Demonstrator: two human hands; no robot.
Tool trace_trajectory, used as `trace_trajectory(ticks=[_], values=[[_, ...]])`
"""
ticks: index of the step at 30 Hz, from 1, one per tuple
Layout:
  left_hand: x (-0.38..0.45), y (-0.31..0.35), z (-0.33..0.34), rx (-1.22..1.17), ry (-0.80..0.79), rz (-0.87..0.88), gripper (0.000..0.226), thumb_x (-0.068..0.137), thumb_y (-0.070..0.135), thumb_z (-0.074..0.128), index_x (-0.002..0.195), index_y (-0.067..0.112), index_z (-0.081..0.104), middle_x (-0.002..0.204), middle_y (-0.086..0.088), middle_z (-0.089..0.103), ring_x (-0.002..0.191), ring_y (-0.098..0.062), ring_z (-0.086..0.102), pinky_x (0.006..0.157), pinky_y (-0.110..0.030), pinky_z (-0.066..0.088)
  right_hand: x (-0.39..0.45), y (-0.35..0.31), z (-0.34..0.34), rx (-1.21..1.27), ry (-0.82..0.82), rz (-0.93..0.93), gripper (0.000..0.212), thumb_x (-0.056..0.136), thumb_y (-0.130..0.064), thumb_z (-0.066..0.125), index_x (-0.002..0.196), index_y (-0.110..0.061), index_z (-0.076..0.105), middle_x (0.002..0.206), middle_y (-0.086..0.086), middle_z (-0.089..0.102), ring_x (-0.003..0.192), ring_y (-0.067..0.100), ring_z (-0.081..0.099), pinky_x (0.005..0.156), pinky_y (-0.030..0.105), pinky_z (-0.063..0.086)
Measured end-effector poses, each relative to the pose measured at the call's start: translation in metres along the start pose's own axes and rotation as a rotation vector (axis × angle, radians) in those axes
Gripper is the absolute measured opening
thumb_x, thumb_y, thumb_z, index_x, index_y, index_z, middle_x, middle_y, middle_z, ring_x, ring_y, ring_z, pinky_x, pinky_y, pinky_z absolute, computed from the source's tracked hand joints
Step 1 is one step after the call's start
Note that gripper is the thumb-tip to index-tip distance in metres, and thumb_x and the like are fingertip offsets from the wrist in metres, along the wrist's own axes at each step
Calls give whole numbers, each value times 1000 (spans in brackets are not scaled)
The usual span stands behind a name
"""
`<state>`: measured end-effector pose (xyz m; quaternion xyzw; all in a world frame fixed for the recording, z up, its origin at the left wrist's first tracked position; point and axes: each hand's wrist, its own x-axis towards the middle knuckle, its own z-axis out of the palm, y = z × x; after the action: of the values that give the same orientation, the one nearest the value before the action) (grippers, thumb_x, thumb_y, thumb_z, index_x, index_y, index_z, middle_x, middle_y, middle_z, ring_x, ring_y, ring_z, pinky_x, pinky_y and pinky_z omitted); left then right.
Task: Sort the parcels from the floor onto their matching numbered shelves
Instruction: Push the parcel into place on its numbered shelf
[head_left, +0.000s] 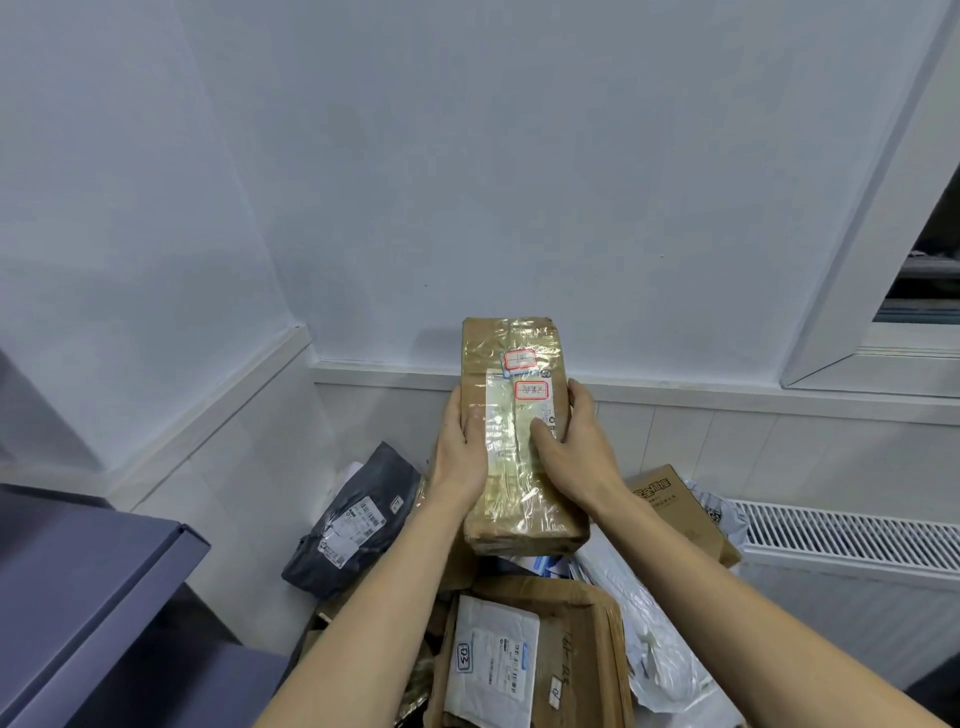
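A pale blue wall (467, 156) meets white lower panelling, with a white radiator (852, 535) at right. Raised before it, a long brown cardboard parcel (511, 467) wrapped in glossy clear tape, bearing two red-bordered labels, is gripped along its sides by the left hand (460, 452) and right hand (576, 447). Below it on the floor lie a dark grey mailer bag (348, 519) and a cardboard box marked 03 (566, 654).

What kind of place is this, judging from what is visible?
Probably a parcel sorting or pick-up room. Both hands hold a taped cardboard parcel with stickers. Below lies a heap of parcels: a dark mailer bag and a box labelled 03. A grey shelf stands at the left.
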<state>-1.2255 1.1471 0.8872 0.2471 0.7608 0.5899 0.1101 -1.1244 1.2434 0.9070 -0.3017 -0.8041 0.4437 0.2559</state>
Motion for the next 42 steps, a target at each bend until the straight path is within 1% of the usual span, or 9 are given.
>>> trace_trajectory(ticks=[5, 13, 19, 23, 28, 30, 33, 37, 42], values=[[7, 1, 3, -18, 43, -16, 30, 106, 30, 35, 135, 35, 38, 131, 6, 57, 111, -16, 59, 97, -44, 48, 3, -7, 6, 59, 37, -23, 66, 91, -16, 58, 147, -13, 23, 139, 3, 34, 128, 14, 32, 99, 23, 29], [17, 18, -10, 8, 44, 48, 33, 106, 16, 35, 134, 34, 39, 108, 22, 50, 96, 7, 49, 83, -24, 40, 15, -9, 13, 175, 47, 75, 55, 82, -33, 59, 129, -11, 41, 124, 8, 53, 106, 21, 59, 92, 40, 52], [29, 17, -24, 125, 0, 82, 35, 104, 25, 37, 116, 57, 42, 120, 18, 59, 113, -14, 57, 100, -44, 46, 36, -8, -2, 175, 86, 69, 67, 89, -31, 66, 140, -14, 27, 139, 4, 35, 117, 18, 51, 98, 34, 45], [37, 23, -30, 455, -24, 133, 38, 104, 22, 36, 132, 48, 42, 125, 8, 64, 113, -24, 58, 93, -39, 45, 46, -11, -16, -144, 207, -119, 98, 82, -37, 74, 154, -15, 12, 153, 9, 16, 141, 27, 20, 116, 38, 21], [43, 36, -28, 834, -194, 443, 45, 102, 18, 42, 140, 41, 45, 126, 2, 66, 109, -24, 60, 92, -35, 42, 56, -13, -25, -626, 49, -369, 85, 82, -54, 68, 152, -34, 25, 163, 2, 6, 149, 27, -1, 121, 46, 1], [43, 43, -25, 943, -242, 577, 52, 99, 12, 44, 142, 40, 45, 131, 6, 64, 112, -18, 59, 93, -32, 35, 63, -14, -32, -799, -132, -340, 71, 85, -60, 61, 148, -37, 35, 162, -1, 20, 150, 24, 5, 121, 46, 1], [47, 50, -22, 1001, -305, 652, 57, 97, 7, 46, 143, 40, 44, 132, 6, 63, 110, -12, 57, 92, -25, 28, 64, -9, -43, -643, -397, -182, 55, 90, -53, 60, 140, -34, 48, 137, 4, 57, 126, 22, 50, 104, 37, 40], [50, 50, -15, 918, -276, 715, 43, 96, 11, 54, 131, 34, 60, 122, 6, 69, 107, -13, 60, 98, -25, 24, 54, 2, -42, -546, -275, -226, 33, 95, -48, 55, 122, -30, 61, 103, -4, 69, 89, 14, 59, 63, 24, 40], [50, 37, 0, 749, 131, 618, 48, 88, 24, 67, 135, 27, 55, 153, -5, 36, 141, -22, 28, 116, -41, 11, 53, 13, -35, -235, -49, -3, 29, 93, -52, 57, 86, -24, 66, 74, -6, 66, 75, 19, 64, 62, 31, 45]])
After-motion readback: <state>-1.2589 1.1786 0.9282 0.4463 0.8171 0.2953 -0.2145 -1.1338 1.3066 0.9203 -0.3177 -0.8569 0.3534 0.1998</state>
